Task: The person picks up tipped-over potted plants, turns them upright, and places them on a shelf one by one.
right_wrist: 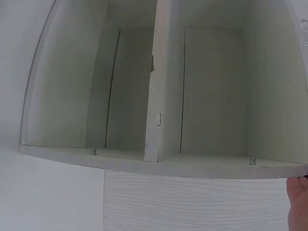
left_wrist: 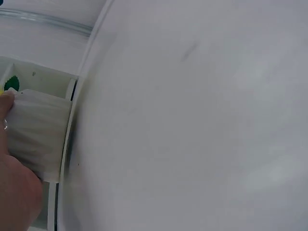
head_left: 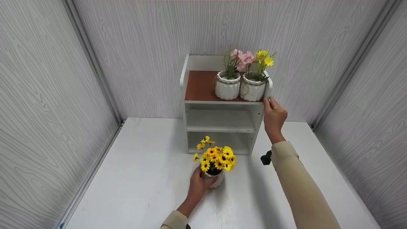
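Observation:
In the head view my left hand (head_left: 198,184) grips a white pot (head_left: 218,180) of yellow artificial flowers (head_left: 217,157), low in front of the shelf unit. The left wrist view shows the thumb side of that hand (left_wrist: 17,178) against the pot's pale wall (left_wrist: 41,134). My right hand (head_left: 274,116) pinches the front edge of the shelf's right side panel (head_left: 268,89), just below the top board. Its fingers (right_wrist: 297,190) show at the panel's edge in the right wrist view. The small white shelf unit (head_left: 219,128) has a brown top board (head_left: 200,86).
Two white pots stand on the right of the top board, one with pink flowers (head_left: 243,58), one with yellow flowers (head_left: 265,58). The two lower compartments (right_wrist: 211,96) hold nothing visible. White table (head_left: 143,178) surrounds the unit, with grained panels (head_left: 143,47) behind and beside.

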Demonstrator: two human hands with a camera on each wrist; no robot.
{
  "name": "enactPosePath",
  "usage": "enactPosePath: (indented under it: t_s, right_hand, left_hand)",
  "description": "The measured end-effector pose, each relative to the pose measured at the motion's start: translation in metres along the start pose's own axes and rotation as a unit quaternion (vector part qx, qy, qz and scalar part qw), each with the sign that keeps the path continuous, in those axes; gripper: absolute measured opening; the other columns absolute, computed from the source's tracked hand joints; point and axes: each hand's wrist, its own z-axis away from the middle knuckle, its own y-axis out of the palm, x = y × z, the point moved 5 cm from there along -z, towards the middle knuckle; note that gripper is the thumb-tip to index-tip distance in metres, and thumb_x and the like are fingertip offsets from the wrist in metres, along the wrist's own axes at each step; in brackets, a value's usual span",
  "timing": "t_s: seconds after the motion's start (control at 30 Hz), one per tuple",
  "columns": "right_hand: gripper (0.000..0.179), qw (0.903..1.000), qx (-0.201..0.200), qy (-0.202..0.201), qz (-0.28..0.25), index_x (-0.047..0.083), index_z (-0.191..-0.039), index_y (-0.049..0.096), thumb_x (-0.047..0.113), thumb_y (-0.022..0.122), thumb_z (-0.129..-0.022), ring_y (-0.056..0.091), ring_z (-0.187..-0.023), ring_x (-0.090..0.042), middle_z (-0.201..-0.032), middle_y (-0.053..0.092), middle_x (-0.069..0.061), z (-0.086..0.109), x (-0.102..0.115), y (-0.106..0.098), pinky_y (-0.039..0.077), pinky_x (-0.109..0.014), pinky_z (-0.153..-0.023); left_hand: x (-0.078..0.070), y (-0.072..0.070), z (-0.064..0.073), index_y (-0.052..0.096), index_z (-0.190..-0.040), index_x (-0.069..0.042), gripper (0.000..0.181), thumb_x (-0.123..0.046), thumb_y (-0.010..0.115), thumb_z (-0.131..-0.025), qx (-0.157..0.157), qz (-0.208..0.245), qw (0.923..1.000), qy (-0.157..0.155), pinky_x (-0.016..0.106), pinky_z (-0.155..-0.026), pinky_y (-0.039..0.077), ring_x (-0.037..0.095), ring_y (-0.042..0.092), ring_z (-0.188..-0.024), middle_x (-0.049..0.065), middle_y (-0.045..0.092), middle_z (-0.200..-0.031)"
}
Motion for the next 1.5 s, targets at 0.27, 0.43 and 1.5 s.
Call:
enactPosePath:
  t_s: [0.27, 0.43, 1.5]
  right_hand:
    - [0.019, 0.9999, 0.0, 0.01, -0.001, 0.0, -0.09, 0.074, 0.018, 0.069, -0.097, 0.05, -0.065, -0.003, -0.078, 0.07, -0.005, 0.0, -0.003, 0.001, 0.037, -0.013, -0.058]
    - [0.023, 1.0, 0.001, 0.007, 0.001, 0.001, -0.083, 0.068, 0.018, 0.068, -0.098, 0.045, -0.061, -0.003, -0.07, 0.061, -0.002, 0.0, -0.001, 0.001, 0.033, -0.015, -0.055]
    - [0.022, 0.9999, 0.001, -0.002, 0.016, 0.002, -0.085, 0.071, 0.02, 0.067, -0.098, 0.047, -0.062, -0.004, -0.074, 0.068, -0.005, 0.0, -0.001, 0.002, 0.033, -0.014, -0.056]
  left_hand:
    - [-0.021, -0.014, -0.003, 0.048, -0.145, -0.006, 0.081, -0.029, 0.088, -0.079, -0.025, -0.031, 0.9991, 0.013, 0.045, -0.109, 0.047, 0.028, 0.053, -0.134, 0.01, 0.057, -0.142]
    - [-0.043, -0.024, -0.011, 0.05, -0.143, -0.008, 0.078, -0.028, 0.088, -0.078, -0.036, -0.04, 0.998, 0.033, 0.043, -0.104, 0.05, 0.025, 0.057, -0.126, 0.009, 0.059, -0.138]
    - [-0.191, -0.076, -0.087, 0.053, -0.143, -0.014, 0.078, -0.043, 0.086, -0.079, -0.022, -0.001, 0.9953, 0.095, 0.04, -0.11, 0.047, 0.016, 0.056, -0.129, 0.0, 0.061, -0.138]
